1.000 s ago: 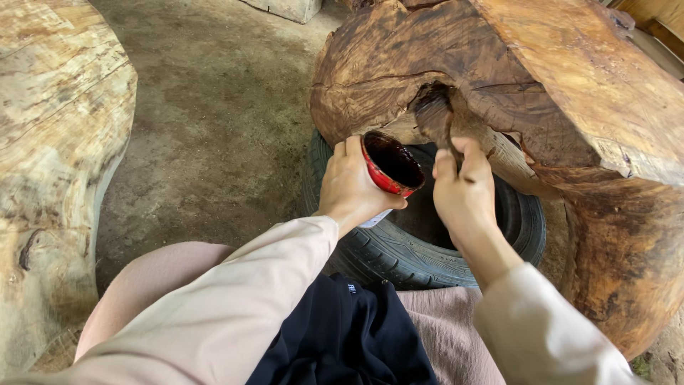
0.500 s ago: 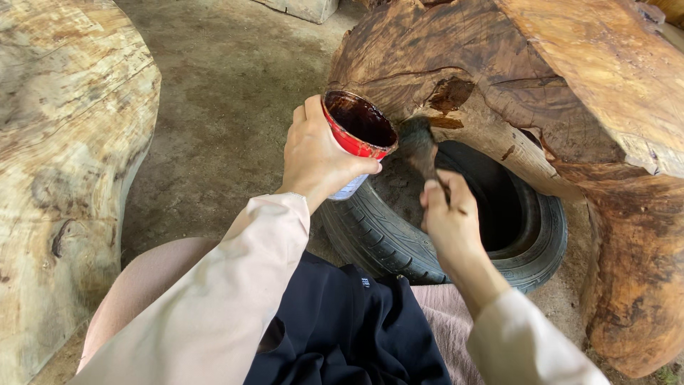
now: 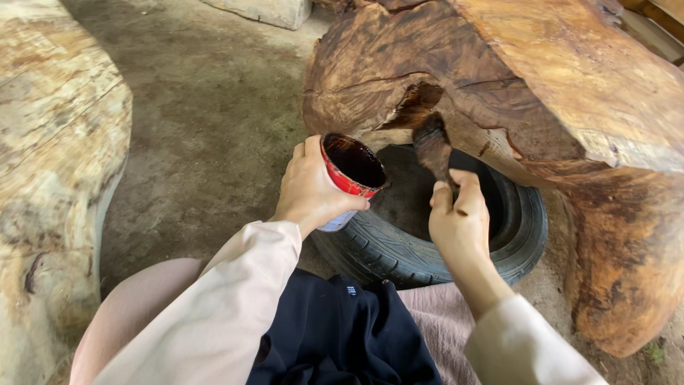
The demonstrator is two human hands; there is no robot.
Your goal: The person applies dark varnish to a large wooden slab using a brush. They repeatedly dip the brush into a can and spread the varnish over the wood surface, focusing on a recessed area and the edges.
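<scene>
My left hand (image 3: 308, 190) grips a small red-rimmed cup (image 3: 352, 167) holding dark stain, tilted toward the right. My right hand (image 3: 461, 221) holds a paintbrush (image 3: 432, 147) upright, its dark bristles pressed against the hollow at the lower edge of a large brown-stained wooden slab (image 3: 499, 85). The slab rests on a black tyre (image 3: 406, 242) just beyond my hands.
A pale unstained wooden slab (image 3: 50, 178) stands at the left. Bare concrete floor (image 3: 214, 114) lies between the two slabs. A pale stone block (image 3: 267, 11) sits at the far top. My knees and dark cloth fill the bottom of the view.
The brush has come up from beside the cup to the hollow in the slab. My left hand and the cup have shifted slightly lower in the view.
</scene>
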